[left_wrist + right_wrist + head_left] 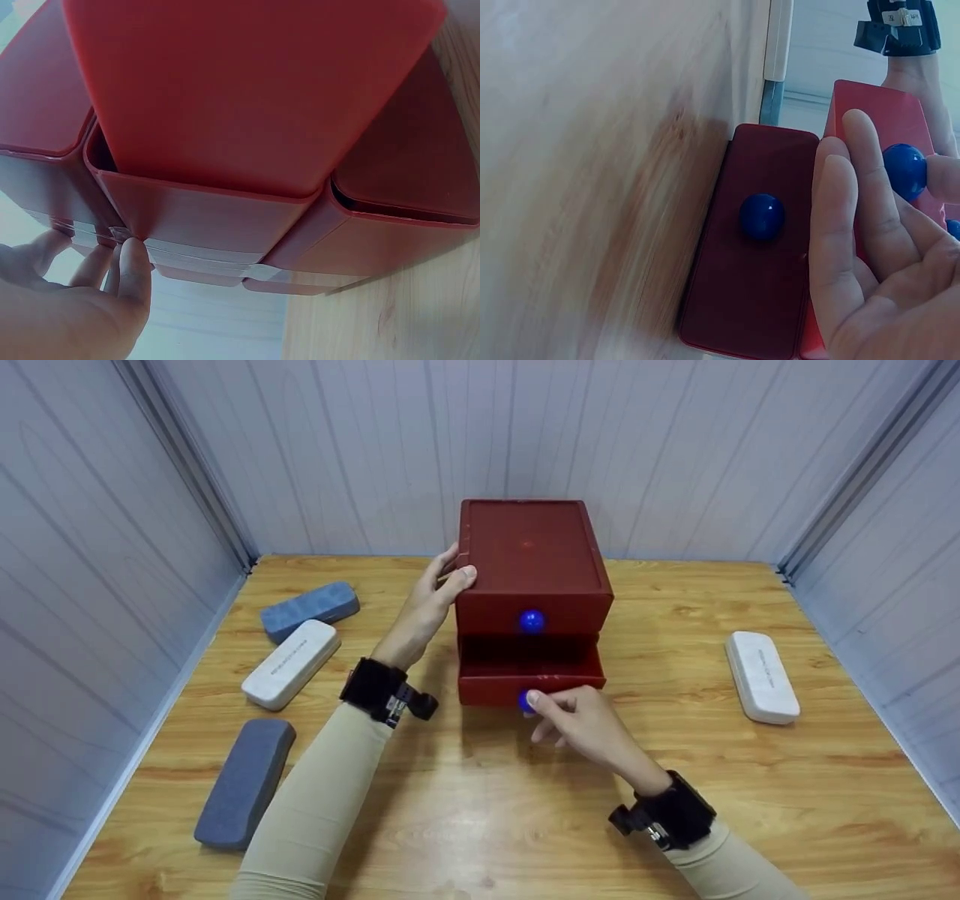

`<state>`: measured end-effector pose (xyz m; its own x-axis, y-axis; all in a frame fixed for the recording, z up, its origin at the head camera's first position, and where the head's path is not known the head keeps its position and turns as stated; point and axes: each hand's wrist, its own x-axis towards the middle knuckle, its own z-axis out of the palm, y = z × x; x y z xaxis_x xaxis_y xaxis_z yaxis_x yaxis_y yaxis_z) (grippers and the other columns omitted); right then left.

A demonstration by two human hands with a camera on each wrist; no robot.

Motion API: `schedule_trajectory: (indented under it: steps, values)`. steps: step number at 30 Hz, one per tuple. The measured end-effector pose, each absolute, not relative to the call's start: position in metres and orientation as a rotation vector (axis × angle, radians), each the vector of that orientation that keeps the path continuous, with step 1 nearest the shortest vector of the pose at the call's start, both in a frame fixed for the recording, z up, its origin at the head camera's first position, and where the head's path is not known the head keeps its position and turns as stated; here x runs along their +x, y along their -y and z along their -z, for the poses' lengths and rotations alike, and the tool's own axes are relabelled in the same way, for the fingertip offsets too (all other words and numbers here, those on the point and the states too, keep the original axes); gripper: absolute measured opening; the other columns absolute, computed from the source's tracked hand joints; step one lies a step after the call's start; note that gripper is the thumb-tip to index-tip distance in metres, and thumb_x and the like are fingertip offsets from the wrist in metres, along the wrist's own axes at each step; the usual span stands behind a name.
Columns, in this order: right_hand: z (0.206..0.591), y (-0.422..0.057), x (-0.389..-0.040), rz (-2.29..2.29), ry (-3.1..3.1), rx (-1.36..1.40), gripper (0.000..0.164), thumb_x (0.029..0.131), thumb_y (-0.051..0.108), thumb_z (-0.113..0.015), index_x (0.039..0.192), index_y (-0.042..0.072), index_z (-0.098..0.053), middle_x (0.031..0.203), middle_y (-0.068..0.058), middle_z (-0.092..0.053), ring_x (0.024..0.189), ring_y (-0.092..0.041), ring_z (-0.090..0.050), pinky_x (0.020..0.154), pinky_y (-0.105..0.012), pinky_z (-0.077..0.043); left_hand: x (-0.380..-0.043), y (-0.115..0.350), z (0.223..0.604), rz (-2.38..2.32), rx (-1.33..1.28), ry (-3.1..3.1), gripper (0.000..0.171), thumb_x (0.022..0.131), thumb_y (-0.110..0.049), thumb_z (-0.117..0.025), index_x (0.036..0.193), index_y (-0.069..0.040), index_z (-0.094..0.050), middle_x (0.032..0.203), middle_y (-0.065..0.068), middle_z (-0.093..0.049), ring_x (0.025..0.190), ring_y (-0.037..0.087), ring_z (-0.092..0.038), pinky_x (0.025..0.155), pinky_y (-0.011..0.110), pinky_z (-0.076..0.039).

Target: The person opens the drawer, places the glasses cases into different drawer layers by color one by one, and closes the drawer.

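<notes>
A dark red drawer cabinet [529,544] stands at the back middle of the table, with blue ball knobs on its drawers. Its middle drawer [487,690] is pulled partly out; the top drawer [480,613] and, in the right wrist view, the bottom drawer [742,292] are closed. My right hand [592,727] pinches the middle drawer's blue knob [904,171] between thumb and index finger, the other fingers extended below it. At the cabinet's left side, my left hand [424,615] rests its fingers against the wall, its thumb at the top edge. Clear tape [202,255] runs along that wall.
To the left lie a blue patterned case [311,610], a white case [291,665] close against it, and a dark grey-blue case [245,784] nearer the front. Another white case [763,677] lies to the right. Pale panel walls [375,457] enclose the table's back and sides.
</notes>
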<state>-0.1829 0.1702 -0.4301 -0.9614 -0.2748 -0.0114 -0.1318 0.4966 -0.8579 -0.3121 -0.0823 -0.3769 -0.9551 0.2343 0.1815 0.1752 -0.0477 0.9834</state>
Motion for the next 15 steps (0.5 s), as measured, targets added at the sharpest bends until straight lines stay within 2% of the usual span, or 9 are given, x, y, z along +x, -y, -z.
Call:
schedule_trajectory:
  steps: [15]
  values:
    - [0.431, -0.174, -0.165, 1.473, -2.579, -0.432, 0.046, 0.109, 0.046, -0.059, 0.100, 0.008, -0.084, 0.070, 0.000, -0.077, 0.070, -0.039, -0.076, 0.062, -0.054, -0.063, -0.311, 0.083, 0.376, -2.188, 0.484, -2.125, 0.077, 0.105, -0.036, -0.061, 0.169, -0.012, -0.026, 0.165, 0.011, -0.039, 0.147, 0.024, -0.042, 0.123, 0.039, -0.035]
